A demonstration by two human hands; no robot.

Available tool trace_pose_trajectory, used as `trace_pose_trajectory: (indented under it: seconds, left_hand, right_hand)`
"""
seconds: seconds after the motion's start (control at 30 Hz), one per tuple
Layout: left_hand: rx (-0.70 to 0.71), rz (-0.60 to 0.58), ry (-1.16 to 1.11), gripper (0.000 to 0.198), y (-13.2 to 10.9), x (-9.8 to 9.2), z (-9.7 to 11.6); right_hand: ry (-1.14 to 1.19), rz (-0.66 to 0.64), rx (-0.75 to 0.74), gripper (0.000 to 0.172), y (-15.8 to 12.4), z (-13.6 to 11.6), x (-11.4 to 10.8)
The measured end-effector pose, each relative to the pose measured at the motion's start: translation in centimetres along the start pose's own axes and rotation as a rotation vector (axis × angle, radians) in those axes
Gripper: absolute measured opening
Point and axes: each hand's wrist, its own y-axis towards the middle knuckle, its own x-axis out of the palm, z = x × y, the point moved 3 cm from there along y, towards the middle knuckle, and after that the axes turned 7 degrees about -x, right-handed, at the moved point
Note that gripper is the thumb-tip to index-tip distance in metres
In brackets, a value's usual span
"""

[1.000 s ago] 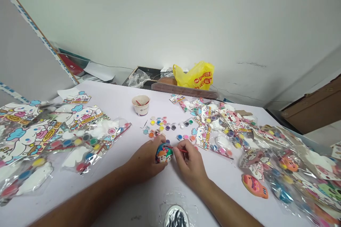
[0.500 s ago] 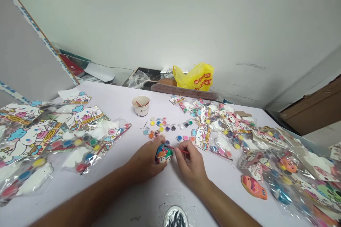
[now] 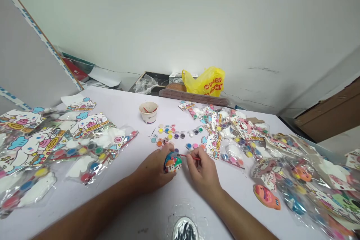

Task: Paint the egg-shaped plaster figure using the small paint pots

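Observation:
My left hand (image 3: 154,168) is wrapped round a small painted figurine (image 3: 172,164), coloured blue, green, orange and white, just above the white table (image 3: 123,206). Pinched in the fingers of my right hand (image 3: 203,168) is a thin red paintbrush (image 3: 184,155). Its tip points left at the figurine's upper right side; whether it touches the paint surface I cannot tell. Behind my hands lie several small paint pots (image 3: 170,136) in strips, some with lids up. A paper cup (image 3: 149,112) with red brush handles in it stands beyond them.
Bagged paint kits (image 3: 95,138) cover the left side, and more bagged kits (image 3: 247,150) spread over the right. An orange painted piece (image 3: 267,197) lies at the right. A round silvery object (image 3: 185,229) sits at the front. A yellow plastic bag (image 3: 205,82) is at the back.
My right hand and the paintbrush have shifted slightly to the right, so the tip sits nearer the figurine's right edge. My left hand keeps its hold on the figurine.

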Motion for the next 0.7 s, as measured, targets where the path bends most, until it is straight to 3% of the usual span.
trace_pose_trajectory:
  seconds: [0.7]
  left_hand:
    - [-0.004, -0.012, -0.010, 0.040, -0.03, -0.03, 0.20]
  right_hand:
    - [0.001, 0.042, -0.040, 0.024, -0.29, -0.03, -0.38]
